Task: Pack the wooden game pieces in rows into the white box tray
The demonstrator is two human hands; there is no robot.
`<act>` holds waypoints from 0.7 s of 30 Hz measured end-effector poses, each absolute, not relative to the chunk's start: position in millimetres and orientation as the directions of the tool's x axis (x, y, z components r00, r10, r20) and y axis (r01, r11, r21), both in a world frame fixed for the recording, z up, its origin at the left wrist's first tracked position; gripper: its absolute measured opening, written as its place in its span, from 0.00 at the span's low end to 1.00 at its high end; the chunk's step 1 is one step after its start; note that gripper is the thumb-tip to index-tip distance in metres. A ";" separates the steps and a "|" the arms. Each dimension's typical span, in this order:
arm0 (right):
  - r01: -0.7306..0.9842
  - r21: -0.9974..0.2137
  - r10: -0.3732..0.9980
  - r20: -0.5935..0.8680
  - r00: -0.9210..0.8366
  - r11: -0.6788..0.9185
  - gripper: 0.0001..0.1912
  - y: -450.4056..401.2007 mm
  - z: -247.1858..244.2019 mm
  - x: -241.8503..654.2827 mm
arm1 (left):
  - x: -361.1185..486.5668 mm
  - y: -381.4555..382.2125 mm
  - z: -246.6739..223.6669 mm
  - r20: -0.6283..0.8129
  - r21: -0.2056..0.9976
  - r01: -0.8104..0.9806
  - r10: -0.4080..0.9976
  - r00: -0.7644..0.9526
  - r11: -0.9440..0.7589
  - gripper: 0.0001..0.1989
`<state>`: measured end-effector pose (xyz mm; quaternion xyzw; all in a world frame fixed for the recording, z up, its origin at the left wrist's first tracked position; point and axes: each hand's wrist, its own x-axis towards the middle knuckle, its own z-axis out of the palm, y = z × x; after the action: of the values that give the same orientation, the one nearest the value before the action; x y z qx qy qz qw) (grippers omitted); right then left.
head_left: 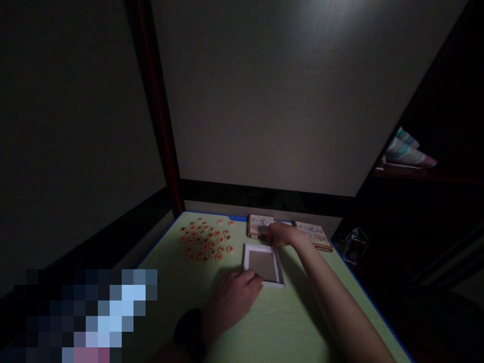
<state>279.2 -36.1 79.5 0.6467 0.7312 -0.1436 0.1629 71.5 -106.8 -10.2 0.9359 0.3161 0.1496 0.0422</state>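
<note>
An open, shallow white cardboard box (280,265) with a grey-brown inside lies on the green table. At its near left corner, my left hand (238,292) has its fingers bent over the edge. My right hand (282,235) is closed, its fingertips down at the far right corner of the same box. Just behind, partly covered by that hand, lies a printed box (260,220) with dark brush-style writing. Left of the open box, several round xiangqi pieces (205,247) with red or dark characters lie scattered.
A second printed box (313,234) lies near the table's far right edge. The green table (181,287) has a blue rim and meets a pale panel (264,101) at the back. A shiny bag (356,246) is beyond the right edge; patterned fabric items (408,151) lie on a shelf.
</note>
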 end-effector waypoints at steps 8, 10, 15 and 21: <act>0.954 -0.183 0.953 -0.146 -0.266 0.238 0.13 -29.3 71.3 281.2 | 65.9 -112.3 2.4 0.190 0.276 0.616 0.670 0.718 -0.738 0.06; 0.904 -0.307 0.942 -0.065 -0.330 0.296 0.16 -28.6 66.2 272.4 | 65.5 -114.4 6.1 0.173 0.294 0.620 0.678 0.714 -0.728 0.06; 0.844 -0.352 0.907 0.037 -0.419 0.405 0.18 -23.3 48.0 238.9 | 63.6 -117.1 13.7 0.158 0.306 0.616 0.677 0.719 -0.726 0.06; 0.815 -0.363 0.883 0.056 -0.465 0.452 0.21 2.4 39.7 216.0 | 53.6 -108.2 22.9 0.094 0.273 0.624 0.666 0.740 -0.732 0.07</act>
<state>216.0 2.4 39.7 0.5031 0.8437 -0.1444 -0.1192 53.6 -108.2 22.9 0.9260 0.3483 0.0930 0.1122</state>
